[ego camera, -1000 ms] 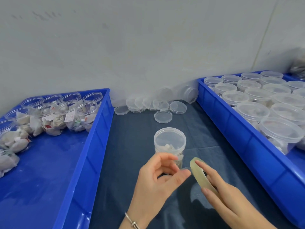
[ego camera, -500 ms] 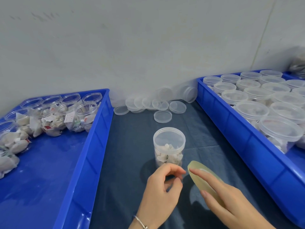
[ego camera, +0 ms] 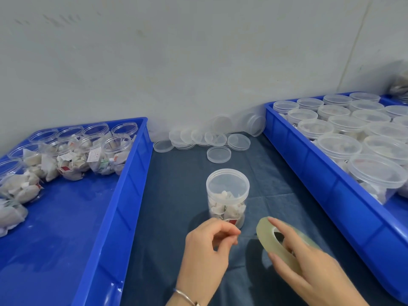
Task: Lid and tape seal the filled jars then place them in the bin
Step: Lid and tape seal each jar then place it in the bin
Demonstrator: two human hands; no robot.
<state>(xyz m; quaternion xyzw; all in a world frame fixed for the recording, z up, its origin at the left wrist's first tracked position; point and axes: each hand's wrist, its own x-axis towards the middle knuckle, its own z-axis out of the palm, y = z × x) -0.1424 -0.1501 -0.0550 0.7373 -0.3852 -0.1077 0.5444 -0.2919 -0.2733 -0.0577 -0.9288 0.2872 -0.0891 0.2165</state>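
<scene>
A clear jar [ego camera: 227, 202] filled with white sachets stands upright on the dark cloth, with a clear lid [ego camera: 227, 184] on top. Just in front of its base is my left hand [ego camera: 205, 257], thumb and forefinger pinched together on what seems to be the end of the clear tape; the strip itself barely shows. To the right, my right hand [ego camera: 309, 268] grips a roll of clear tape [ego camera: 263, 237] held on edge, a short gap from the left hand. Neither hand touches the jar.
A blue bin [ego camera: 309, 173] on the right holds several lidded jars [ego camera: 340, 146]. A blue bin [ego camera: 123, 195] on the left holds several open filled jars [ego camera: 72, 157] and loose sachets. Spare lids [ego camera: 218, 154] lie against the wall behind the jar.
My left hand has drawn down and away from the jar and the roll, fingers now pinched. The right hand has lowered a little and tilted the tape roll.
</scene>
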